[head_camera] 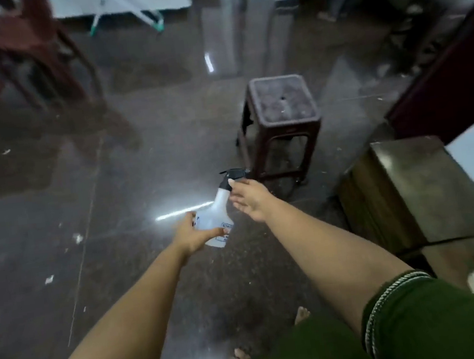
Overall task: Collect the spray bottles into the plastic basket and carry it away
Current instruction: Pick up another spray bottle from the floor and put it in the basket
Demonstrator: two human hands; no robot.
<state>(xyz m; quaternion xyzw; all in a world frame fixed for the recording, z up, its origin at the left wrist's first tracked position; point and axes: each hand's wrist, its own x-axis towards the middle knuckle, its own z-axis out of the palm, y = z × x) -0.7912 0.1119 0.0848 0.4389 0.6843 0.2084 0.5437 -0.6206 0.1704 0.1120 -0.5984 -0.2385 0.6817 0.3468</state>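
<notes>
A white spray bottle [214, 214] with a black trigger head is held in the air above the floor, tilted with its head up and to the right. My left hand [193, 235] grips its lower body from below. My right hand [249, 198] is at the bottle's neck with fingers spread, its fingertips touching the black collar just under the trigger. No plastic basket is in view.
A dark plastic stool [282, 117] stands just beyond the bottle. A low wooden cabinet [413, 191] is at the right, with a dark door frame [438, 87] behind it. A red chair [32, 54] stands at the far left. Small white scraps lie on the glossy floor [76, 238].
</notes>
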